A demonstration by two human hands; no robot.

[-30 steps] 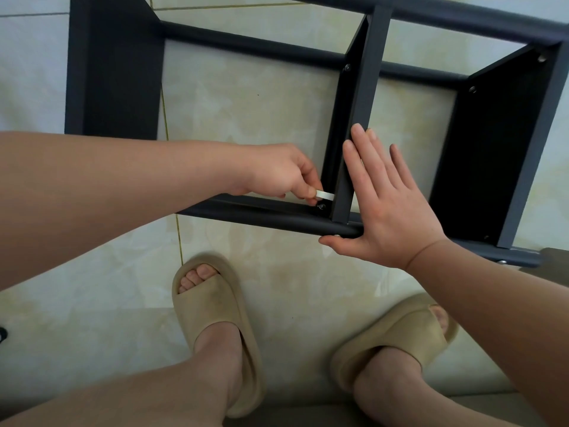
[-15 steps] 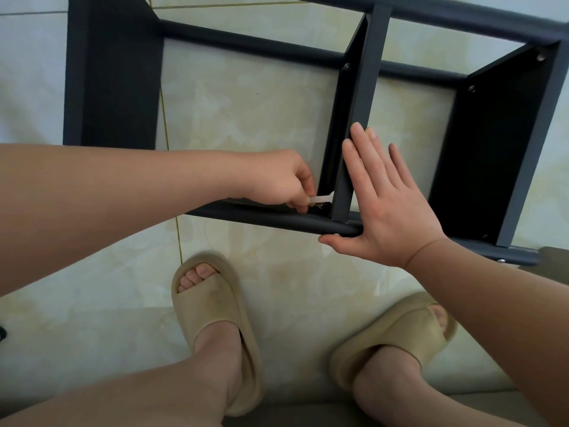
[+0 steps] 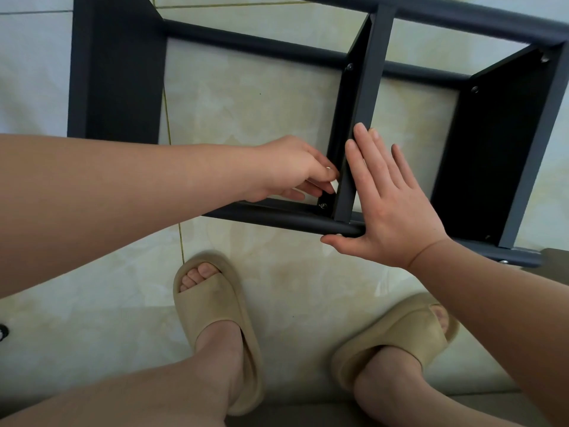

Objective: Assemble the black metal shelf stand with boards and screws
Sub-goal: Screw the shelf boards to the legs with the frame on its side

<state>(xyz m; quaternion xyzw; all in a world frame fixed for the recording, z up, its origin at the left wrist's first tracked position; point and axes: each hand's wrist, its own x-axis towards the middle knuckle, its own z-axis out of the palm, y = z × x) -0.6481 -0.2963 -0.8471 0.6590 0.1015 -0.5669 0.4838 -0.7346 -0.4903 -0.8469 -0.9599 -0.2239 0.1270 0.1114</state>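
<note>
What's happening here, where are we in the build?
A person is assembling the black shelf stand, which lies on the tiled floor. The left hand pinches a small pale tool beside a screw where the middle board meets the front rail. The right hand is pressed flat against that board and rail, bracing them.

Left hand [image 3: 289, 171], right hand [image 3: 391, 208]: were bare.
Arms [image 3: 123, 195]: were bare to the frame's edge.
Legs [image 3: 147, 396]: were bare.
Left slipper [image 3: 212, 306], right slipper [image 3: 406, 331]: were beige foam slides, open-toed, thick-soled.

Glossy cream marbled floor tiles [image 3: 246, 103]
</note>
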